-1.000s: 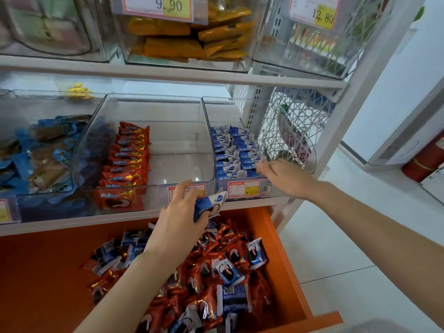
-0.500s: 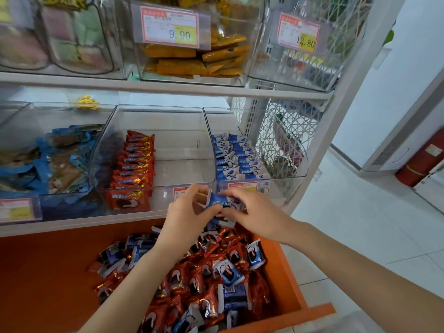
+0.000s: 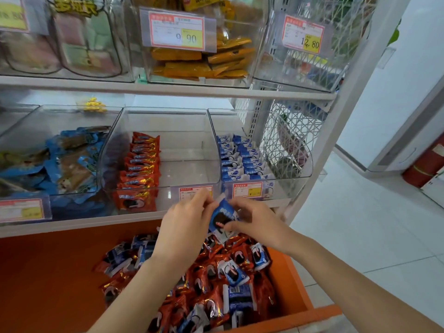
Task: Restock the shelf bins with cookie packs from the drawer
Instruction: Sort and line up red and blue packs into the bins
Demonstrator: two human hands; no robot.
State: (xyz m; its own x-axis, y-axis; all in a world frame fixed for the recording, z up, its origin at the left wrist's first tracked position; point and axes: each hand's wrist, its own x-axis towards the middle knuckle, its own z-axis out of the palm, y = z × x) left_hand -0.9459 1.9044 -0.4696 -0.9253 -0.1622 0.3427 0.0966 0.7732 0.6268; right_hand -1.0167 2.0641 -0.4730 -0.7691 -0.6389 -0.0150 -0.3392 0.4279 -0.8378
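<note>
- Above an open orange drawer (image 3: 298,280) heaped with red and blue cookie packs, a left hand (image 3: 186,223) and right hand (image 3: 255,219) together pinch one blue pack (image 3: 222,216).
- Behind them, clear shelf bins (image 3: 168,131) hold rows of red packs (image 3: 141,164) and blue packs (image 3: 242,157).

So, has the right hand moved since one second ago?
Yes. The right hand left the front rim of the clear plastic bin of blue packs and came down and leftward to pinch the blue cookie pack that the left hand holds.
</note>
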